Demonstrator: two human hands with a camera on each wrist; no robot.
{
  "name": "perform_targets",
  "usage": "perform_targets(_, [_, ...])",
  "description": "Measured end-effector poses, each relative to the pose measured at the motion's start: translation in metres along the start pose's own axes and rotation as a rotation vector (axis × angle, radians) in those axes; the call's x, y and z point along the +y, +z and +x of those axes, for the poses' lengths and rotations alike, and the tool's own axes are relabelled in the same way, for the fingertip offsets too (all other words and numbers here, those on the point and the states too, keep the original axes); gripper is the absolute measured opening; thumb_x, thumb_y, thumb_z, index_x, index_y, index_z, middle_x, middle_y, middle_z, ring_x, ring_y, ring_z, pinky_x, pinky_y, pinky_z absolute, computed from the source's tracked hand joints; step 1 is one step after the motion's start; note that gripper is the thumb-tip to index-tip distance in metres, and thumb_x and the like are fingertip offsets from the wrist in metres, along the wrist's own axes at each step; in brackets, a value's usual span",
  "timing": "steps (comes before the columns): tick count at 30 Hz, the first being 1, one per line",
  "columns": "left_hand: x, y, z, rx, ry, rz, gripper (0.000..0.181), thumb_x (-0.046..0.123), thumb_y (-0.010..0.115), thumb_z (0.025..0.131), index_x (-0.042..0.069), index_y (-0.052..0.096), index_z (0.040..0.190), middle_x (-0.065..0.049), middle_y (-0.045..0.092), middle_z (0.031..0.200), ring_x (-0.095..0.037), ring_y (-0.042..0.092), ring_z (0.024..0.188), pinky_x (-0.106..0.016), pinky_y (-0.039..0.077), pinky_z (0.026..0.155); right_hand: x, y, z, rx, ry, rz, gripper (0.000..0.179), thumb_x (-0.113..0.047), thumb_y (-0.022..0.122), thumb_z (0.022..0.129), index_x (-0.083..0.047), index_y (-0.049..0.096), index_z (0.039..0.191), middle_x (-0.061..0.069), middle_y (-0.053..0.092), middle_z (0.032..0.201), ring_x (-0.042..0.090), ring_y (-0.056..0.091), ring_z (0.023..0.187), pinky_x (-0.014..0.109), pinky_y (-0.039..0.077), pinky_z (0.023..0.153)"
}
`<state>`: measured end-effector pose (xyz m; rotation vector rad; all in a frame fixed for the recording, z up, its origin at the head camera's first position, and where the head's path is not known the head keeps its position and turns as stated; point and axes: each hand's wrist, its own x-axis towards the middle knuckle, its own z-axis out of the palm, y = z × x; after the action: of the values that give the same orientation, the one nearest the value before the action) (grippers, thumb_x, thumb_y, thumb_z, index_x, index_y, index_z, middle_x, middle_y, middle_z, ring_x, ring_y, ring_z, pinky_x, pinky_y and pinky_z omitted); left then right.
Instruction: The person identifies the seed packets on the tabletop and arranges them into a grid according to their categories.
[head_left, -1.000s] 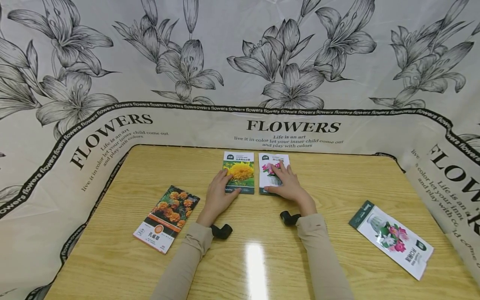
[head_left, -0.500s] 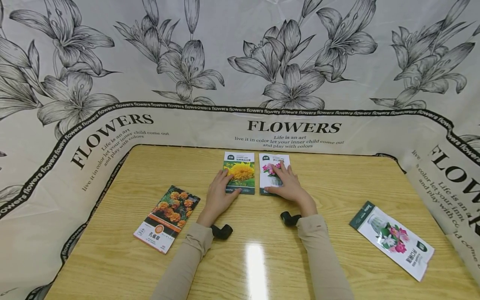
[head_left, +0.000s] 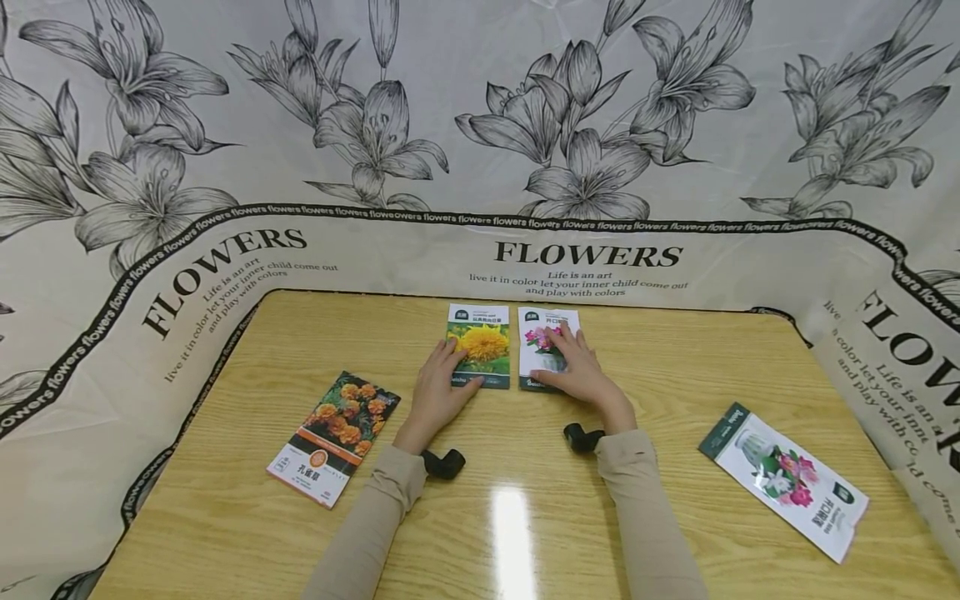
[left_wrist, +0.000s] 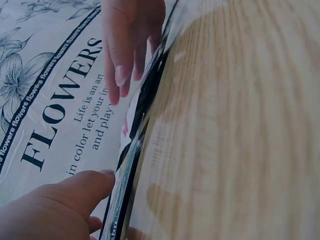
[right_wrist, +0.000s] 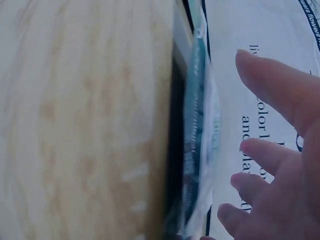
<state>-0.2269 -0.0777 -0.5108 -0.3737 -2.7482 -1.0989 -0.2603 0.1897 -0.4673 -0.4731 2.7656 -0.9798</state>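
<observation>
My left hand (head_left: 437, 396) lies along the left side of a seed packet with a yellow sunflower (head_left: 483, 343). Its fingertips overlap the packet's left edge, and the thumb is by the bottom edge. To the right, a white seed packet with pink flowers (head_left: 534, 337) lies beside it, a narrow gap between them. Over its right side, my right hand (head_left: 583, 372) spreads its fingers and covers part of the picture. In the right wrist view, the right fingers (right_wrist: 267, 155) extend loosely above the edge-on packet (right_wrist: 195, 115). The left thumb (left_wrist: 85, 190) is stretched out in the left wrist view.
An orange marigold seed packet (head_left: 334, 438) lies tilted on the left of the wooden table (head_left: 660, 517). Another pink-flower packet (head_left: 783, 481) lies slanted on the right. Flower-printed cloth (head_left: 420, 258) rises behind the table's far edge. Black wrist devices (head_left: 444, 463) jut inward from both sleeves.
My right hand has lifted and shifted very slightly, with its thumb uncovering more of the pink-flower packet's bottom strip. The left hand and all the packets stay in place.
</observation>
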Motion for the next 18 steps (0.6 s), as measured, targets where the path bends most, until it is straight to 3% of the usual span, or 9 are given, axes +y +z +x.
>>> perform_targets(6, [0.005, -0.006, 0.002, -0.056, -0.026, -0.089, 0.062, 0.034, 0.067, 0.096, 0.002, 0.048, 0.146, -0.014, 0.028, 0.16, -0.031, 0.015, 0.15, -0.054, 0.019, 0.119, -0.001, -0.015, -0.008, 0.054, 0.037, 0.081, 0.081, -0.032, 0.063, 0.096, -0.001, 0.02, 0.157, 0.027, 0.007, 0.162, 0.049, 0.004, 0.147, 0.064, 0.007, 0.117])
perform_targets(12, [0.019, -0.029, -0.001, -0.123, 0.007, -0.009, 0.064, 0.034, 0.066, 0.097, 0.0, 0.046, 0.147, -0.018, 0.029, 0.159, -0.036, 0.017, 0.149, -0.054, 0.021, 0.119, 0.002, -0.043, -0.029, 0.086, 0.11, 0.146, 0.075, -0.036, 0.057, 0.101, -0.005, 0.02, 0.158, 0.028, 0.019, 0.16, 0.05, 0.019, 0.144, 0.066, 0.018, 0.114])
perform_targets(18, [0.022, -0.063, -0.01, -0.154, 0.057, 0.077, 0.063, 0.031, 0.066, 0.097, -0.001, 0.045, 0.148, -0.02, 0.028, 0.159, -0.039, 0.019, 0.148, -0.059, 0.02, 0.118, 0.019, -0.081, -0.067, 0.145, 0.084, 0.135, 0.073, -0.037, 0.055, 0.102, -0.004, 0.021, 0.158, 0.03, 0.024, 0.157, 0.051, 0.024, 0.142, 0.07, 0.025, 0.109])
